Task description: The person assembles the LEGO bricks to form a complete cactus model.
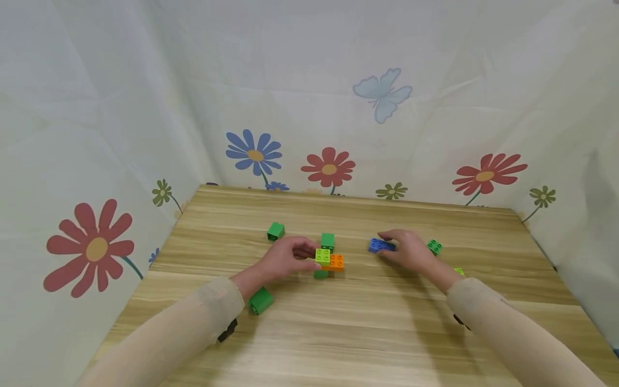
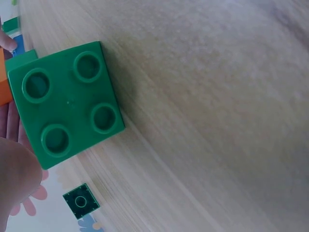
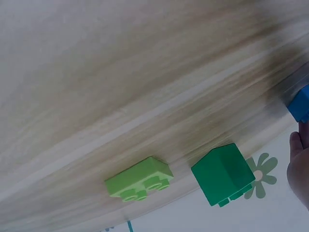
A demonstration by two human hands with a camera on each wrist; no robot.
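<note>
In the head view my left hand (image 1: 285, 259) holds a joined piece, its thumb against a lime brick (image 1: 322, 256) on top of an orange brick (image 1: 337, 262). A green brick (image 1: 321, 273) shows just below them, and another green brick (image 1: 328, 240) stands right behind. The orange brick (image 2: 4, 87) is cut off at the left edge of the left wrist view. Farther right, my right hand (image 1: 408, 250) pinches a blue brick (image 1: 380, 245) low at the table, thumb on the near side and fingers on the far side. Part of the blue brick (image 3: 301, 105) appears in the right wrist view.
On the wooden table (image 1: 309, 333), a green brick (image 1: 261, 301) lies by the left wrist, and another green brick (image 1: 276, 231) shows its hollow underside farther back. Beyond the right hand are a green brick (image 1: 434, 246) and a lime brick (image 3: 140, 179). A flowered cloth (image 1: 309, 97) hangs behind.
</note>
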